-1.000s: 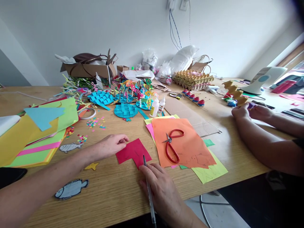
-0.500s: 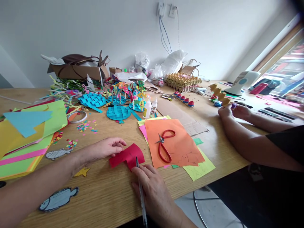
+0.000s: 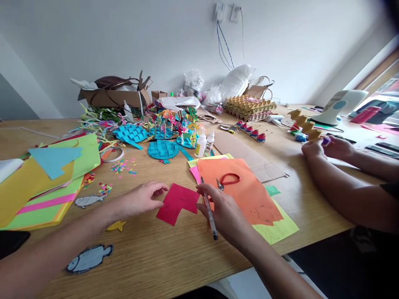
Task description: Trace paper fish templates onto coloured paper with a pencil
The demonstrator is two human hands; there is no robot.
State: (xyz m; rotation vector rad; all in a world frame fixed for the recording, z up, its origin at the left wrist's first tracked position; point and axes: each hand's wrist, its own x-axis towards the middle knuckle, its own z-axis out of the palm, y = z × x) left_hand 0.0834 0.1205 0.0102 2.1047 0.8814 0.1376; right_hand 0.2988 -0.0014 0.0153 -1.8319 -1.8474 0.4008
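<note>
A red paper piece (image 3: 176,202) with a stepped outline lies flat on the wooden table (image 3: 162,257). My left hand (image 3: 141,198) rests at its left edge, fingertips on the paper, fingers loosely apart. My right hand (image 3: 222,209) is at the paper's right edge, over the orange sheet (image 3: 249,191), closed round a pen (image 3: 209,211) that points away from me. Red-handled scissors (image 3: 228,180) lie on the orange sheet, partly hidden behind my right hand.
Stacked coloured sheets (image 3: 46,178) lie at left, with grey paper fish (image 3: 89,257) and a yellow star (image 3: 116,226) near me. Blue paper models (image 3: 163,148), glue bottles (image 3: 202,145) and egg trays (image 3: 249,106) stand behind. Another person's hands (image 3: 324,147) hold a cardboard zigzag (image 3: 305,122) at right.
My right hand has moved forward and right with the pen, from the table's near edge onto the orange sheet, covering part of the scissors. The red paper now lies flat.
</note>
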